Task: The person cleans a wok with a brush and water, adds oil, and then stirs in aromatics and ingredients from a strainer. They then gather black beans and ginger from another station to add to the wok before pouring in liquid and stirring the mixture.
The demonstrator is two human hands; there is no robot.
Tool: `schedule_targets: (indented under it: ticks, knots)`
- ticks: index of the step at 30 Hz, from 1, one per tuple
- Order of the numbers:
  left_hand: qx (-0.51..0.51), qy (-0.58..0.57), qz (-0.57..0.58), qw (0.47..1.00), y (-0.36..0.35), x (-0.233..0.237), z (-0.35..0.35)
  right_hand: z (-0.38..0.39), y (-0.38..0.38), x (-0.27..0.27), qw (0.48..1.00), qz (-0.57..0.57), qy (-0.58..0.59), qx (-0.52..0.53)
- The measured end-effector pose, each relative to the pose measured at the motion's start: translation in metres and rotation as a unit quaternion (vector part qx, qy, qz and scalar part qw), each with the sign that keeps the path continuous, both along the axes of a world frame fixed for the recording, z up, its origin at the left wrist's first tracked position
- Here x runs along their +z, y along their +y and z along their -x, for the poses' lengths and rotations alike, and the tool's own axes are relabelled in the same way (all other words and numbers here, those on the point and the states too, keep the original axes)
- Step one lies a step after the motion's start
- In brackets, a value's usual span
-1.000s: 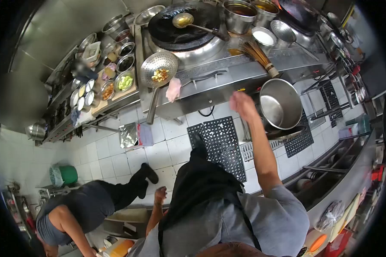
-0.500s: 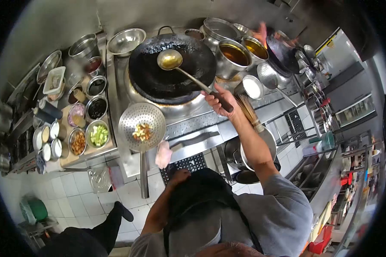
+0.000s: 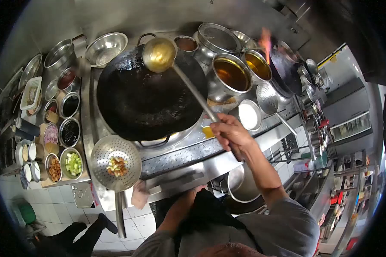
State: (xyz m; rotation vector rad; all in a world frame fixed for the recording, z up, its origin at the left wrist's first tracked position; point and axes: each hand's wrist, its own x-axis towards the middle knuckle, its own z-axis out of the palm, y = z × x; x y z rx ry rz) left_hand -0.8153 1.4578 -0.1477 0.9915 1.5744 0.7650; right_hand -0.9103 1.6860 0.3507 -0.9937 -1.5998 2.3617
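My right hand (image 3: 232, 132) is closed around the dark grip of a long ladle (image 3: 193, 90). Golden liquid shows in the ladle's bowl (image 3: 159, 54), held over the back part of a large black wok (image 3: 152, 96) on the burner. The wok's inside is dark and shiny. My left hand (image 3: 192, 193) is low by the counter's front edge, close to my apron; its fingers are mostly hidden. A perforated strainer (image 3: 99, 165) with diced green and brown food (image 3: 116, 166) rests left of it, beside a crumpled pinkish cloth (image 3: 140, 195).
Pots of amber oil (image 3: 232, 73) and a white-filled bowl (image 3: 249, 115) stand right of the wok. Behind them, flame (image 3: 266, 43) rises at another wok. Ingredient bowls, including chopped greens (image 3: 73, 164), line the left counter. Another person's legs (image 3: 92, 233) show lower left.
The ladle's bowl has shifted up and left toward the wok's back rim, and my right hand has come lower. My left hand has moved toward the counter edge. The whole view has shifted too.
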Motion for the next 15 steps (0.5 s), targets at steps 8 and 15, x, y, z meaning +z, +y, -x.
schedule_targets:
  ticks: [8,15]
  knots:
    - [0.015,-0.012,0.044,0.999,0.035,0.009,-0.013,0.003,0.191,0.028,0.943,-0.311,-0.08,-0.085]
    - [0.029,-0.02,0.056,0.998,0.054,0.01,-0.017,0.022,0.3,0.021,0.916,-0.366,-0.143,-0.085]
